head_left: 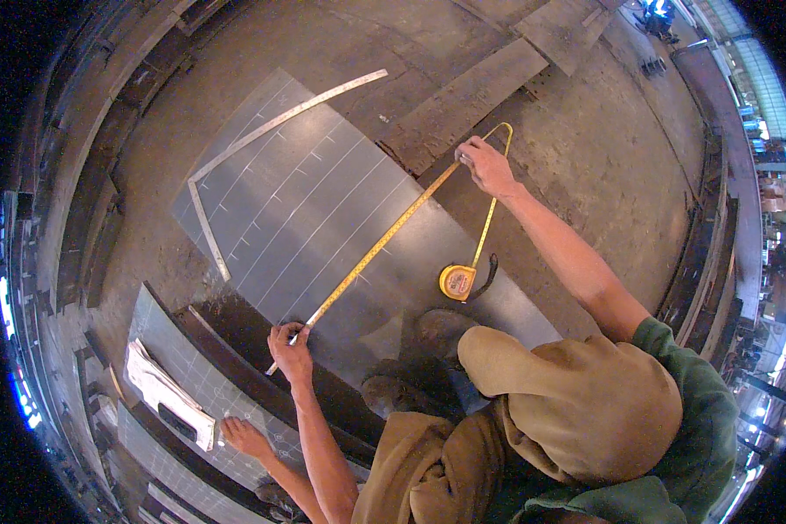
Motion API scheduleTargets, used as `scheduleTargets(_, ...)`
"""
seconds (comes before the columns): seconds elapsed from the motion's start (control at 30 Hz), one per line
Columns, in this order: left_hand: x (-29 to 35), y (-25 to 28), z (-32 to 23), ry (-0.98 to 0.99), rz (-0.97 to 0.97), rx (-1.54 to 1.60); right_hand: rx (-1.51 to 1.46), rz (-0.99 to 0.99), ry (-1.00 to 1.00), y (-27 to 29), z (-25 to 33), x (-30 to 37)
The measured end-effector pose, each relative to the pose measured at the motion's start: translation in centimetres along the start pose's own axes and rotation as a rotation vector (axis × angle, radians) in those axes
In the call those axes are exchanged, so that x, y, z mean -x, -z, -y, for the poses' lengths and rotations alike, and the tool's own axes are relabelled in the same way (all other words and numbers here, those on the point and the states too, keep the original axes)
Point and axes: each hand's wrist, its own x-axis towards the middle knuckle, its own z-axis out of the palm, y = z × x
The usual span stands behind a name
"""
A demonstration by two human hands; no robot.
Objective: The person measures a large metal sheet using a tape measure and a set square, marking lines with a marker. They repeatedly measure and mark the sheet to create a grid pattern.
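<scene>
Metalworking shop: line-marked metal sheet [323, 218], long beams [113, 113], dirty floor [620, 148].

White papers [155, 377] and a dark oblong object [177, 423] lie together; a brown plate [472, 103] rests on the floor [607, 170].

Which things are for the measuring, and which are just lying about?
Belong:
- tape measure, blade held by left hand and right hand
- marked metal plate
- L-shaped ruler, perhaps; untouched

Probably lying about:
- white papers
- dark object on them
- brown plate

Steel plate [275, 205]: near edge partly hidden behind footwear [444, 328].
Tape-measure case [456, 282]: print too small to read.
Co-worker's forearm [293, 485]: cut off at lower picture edge.
</scene>
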Motion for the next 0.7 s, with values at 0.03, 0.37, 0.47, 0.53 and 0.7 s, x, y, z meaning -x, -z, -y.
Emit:
scheduleTargets(0.03,0.0,0.0,0.0,0.005,0.002,0.006,-0.004,-0.011,0.003,-0.1,-0.1,0.0)
scheduleTargets(0.37,0.0,0.3,0.0,0.047,0.015,0.009,0.019,-0.026,-0.023,-0.4,0.1,0.0)
scheduleTargets(0.47,0.0,0.1,-0.2,0.057,0.016,0.028,0.013,-0.023,-0.038,-0.4,0.0,0.2)
scheduleTargets(0.53,0.1,0.1,-0.1,0.047,0.004,0.036,0.0,-0.04,-0.014,-0.4,0.1,0.1)
scheduleTargets(0.7,0.0,-0.2,0.3,-0.012,-0.013,0.052,0.015,-0.07,-0.078,-0.2,0.6,0.4)
